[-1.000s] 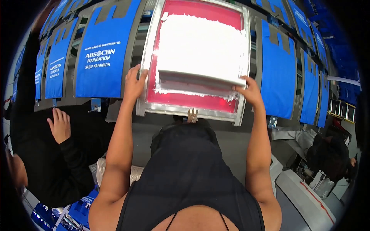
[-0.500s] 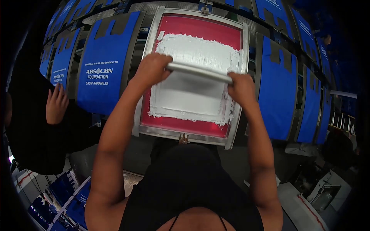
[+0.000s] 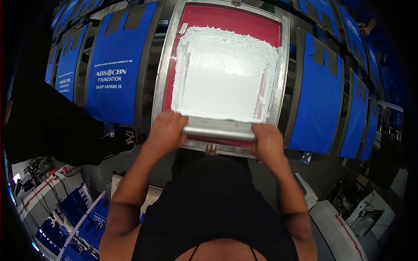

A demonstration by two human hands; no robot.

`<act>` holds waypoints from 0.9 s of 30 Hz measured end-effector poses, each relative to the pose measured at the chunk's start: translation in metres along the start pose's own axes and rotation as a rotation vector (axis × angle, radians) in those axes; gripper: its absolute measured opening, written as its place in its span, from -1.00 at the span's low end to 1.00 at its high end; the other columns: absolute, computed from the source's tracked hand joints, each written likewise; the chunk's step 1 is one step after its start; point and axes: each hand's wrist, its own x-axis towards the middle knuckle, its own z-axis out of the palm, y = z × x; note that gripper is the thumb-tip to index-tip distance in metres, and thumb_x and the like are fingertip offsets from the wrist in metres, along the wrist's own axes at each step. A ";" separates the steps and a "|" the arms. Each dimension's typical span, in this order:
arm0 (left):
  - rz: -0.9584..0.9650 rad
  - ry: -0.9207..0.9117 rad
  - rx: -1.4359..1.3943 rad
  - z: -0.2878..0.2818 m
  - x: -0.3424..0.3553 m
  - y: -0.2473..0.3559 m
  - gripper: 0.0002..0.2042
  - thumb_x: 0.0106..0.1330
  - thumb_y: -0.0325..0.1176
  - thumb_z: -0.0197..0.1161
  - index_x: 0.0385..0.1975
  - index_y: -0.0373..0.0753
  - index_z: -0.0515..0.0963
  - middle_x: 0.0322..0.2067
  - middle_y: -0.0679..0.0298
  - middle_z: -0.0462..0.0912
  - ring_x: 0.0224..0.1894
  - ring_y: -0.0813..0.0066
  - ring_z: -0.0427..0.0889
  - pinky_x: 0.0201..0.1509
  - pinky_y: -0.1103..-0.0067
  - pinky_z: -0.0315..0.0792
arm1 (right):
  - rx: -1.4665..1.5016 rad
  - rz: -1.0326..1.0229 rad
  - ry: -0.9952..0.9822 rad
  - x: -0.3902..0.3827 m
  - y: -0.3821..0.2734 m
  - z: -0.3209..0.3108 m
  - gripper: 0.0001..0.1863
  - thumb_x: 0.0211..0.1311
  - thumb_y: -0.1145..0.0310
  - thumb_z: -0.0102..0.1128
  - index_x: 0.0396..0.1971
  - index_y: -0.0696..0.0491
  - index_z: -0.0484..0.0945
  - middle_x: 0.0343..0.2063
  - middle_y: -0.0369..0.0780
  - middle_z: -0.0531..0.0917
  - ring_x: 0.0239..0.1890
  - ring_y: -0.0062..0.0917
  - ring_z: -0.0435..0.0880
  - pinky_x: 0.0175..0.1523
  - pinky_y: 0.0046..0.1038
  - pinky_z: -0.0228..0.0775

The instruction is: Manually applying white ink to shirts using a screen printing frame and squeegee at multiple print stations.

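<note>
Both my hands grip a metal-handled squeegee (image 3: 220,128) that lies across the near part of a screen printing frame. My left hand (image 3: 167,132) is closed round its left end and my right hand (image 3: 267,141) round its right end. The screen frame (image 3: 284,65) has a silver metal border and a red mesh (image 3: 230,19). Thick white ink (image 3: 222,74) covers most of the mesh, with ragged ridges at its far and side edges. The squeegee's blade edge is hidden beneath the handle. A metal clip (image 3: 210,149) sits at the frame's near edge.
Blue fabric panels with white print lie on boards to the left, one nearest me (image 3: 115,65). Plain blue panels (image 3: 320,95) lie on boards to the right. A person in dark clothing (image 3: 48,126) is at the left. Blue pieces (image 3: 89,226) hang on a rack at lower left.
My hands have pulled the squeegee from the middle of the screen toward me, to its near edge. The co-worker's hand at the left has gone from view.
</note>
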 end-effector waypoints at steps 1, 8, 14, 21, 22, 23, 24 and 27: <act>0.001 0.003 -0.001 0.009 -0.009 0.004 -0.70 -0.26 -0.48 0.33 -0.45 -0.23 0.46 -0.47 0.20 0.47 -0.34 0.19 0.48 -0.24 0.34 0.38 | -0.003 -0.001 0.001 -0.010 -0.006 0.007 -0.67 -0.32 0.55 0.16 -0.37 0.10 0.48 -0.46 -0.10 0.55 -0.34 -0.15 0.53 -0.21 -0.19 0.36; -0.042 0.032 -0.060 0.038 -0.024 0.006 -0.71 -0.29 -0.51 0.28 -0.47 -0.24 0.43 -0.46 0.21 0.48 -0.37 0.22 0.49 -0.32 0.37 0.37 | 0.011 0.121 -0.165 -0.017 -0.011 0.023 -0.60 -0.34 0.56 0.18 -0.31 0.05 0.51 -0.42 -0.14 0.59 -0.34 -0.22 0.58 -0.24 -0.22 0.41; -0.062 0.174 -0.053 0.062 -0.004 -0.010 -0.67 -0.29 -0.56 0.27 -0.39 -0.25 0.50 -0.36 0.15 0.57 -0.29 0.18 0.55 -0.23 0.37 0.44 | -0.048 0.049 0.083 0.004 0.010 0.050 -0.62 -0.39 0.58 0.16 -0.37 0.05 0.48 -0.51 -0.19 0.53 -0.41 -0.24 0.54 -0.32 -0.21 0.39; -0.188 0.076 0.152 0.004 0.208 -0.099 -0.75 -0.13 -0.32 0.29 -0.36 -0.09 0.62 -0.47 0.09 0.64 -0.34 0.07 0.64 -0.24 0.28 0.51 | -0.277 0.129 -0.024 0.207 0.093 -0.023 -0.72 -0.13 0.34 0.20 -0.30 -0.07 0.60 -0.39 -0.13 0.65 -0.25 -0.24 0.63 -0.19 -0.21 0.47; -0.125 0.107 0.170 -0.003 0.215 -0.107 -0.76 -0.10 -0.28 0.31 -0.38 -0.12 0.61 -0.49 0.06 0.63 -0.35 0.07 0.64 -0.25 0.29 0.51 | -0.296 0.070 -0.028 0.216 0.097 -0.028 -0.70 -0.14 0.33 0.20 -0.29 -0.08 0.60 -0.38 -0.12 0.66 -0.25 -0.24 0.64 -0.19 -0.20 0.47; -0.149 0.050 0.153 -0.010 0.208 -0.103 -0.74 -0.09 -0.26 0.33 -0.35 -0.12 0.61 -0.47 0.07 0.64 -0.35 0.08 0.64 -0.25 0.29 0.51 | -0.294 0.077 -0.035 0.207 0.090 -0.033 -0.70 -0.14 0.33 0.20 -0.29 -0.08 0.60 -0.38 -0.12 0.66 -0.25 -0.24 0.64 -0.19 -0.20 0.47; -0.167 -0.001 0.134 -0.013 0.198 -0.094 -0.72 -0.07 -0.24 0.34 -0.32 -0.13 0.62 -0.45 0.07 0.64 -0.34 0.09 0.64 -0.25 0.29 0.51 | -0.249 0.094 -0.073 0.190 0.077 -0.040 -0.62 -0.17 0.36 0.18 -0.20 -0.05 0.59 -0.38 -0.08 0.65 -0.27 -0.23 0.64 -0.20 -0.19 0.47; -0.286 -0.261 0.077 -0.009 0.102 -0.043 -0.63 -0.03 -0.31 0.35 -0.14 -0.08 0.60 -0.46 0.11 0.63 -0.34 0.08 0.62 -0.21 0.28 0.51 | -0.169 0.206 -0.304 0.101 0.035 -0.027 -0.53 -0.19 0.42 0.16 -0.12 -0.07 0.58 -0.47 -0.10 0.65 -0.33 -0.22 0.64 -0.23 -0.17 0.46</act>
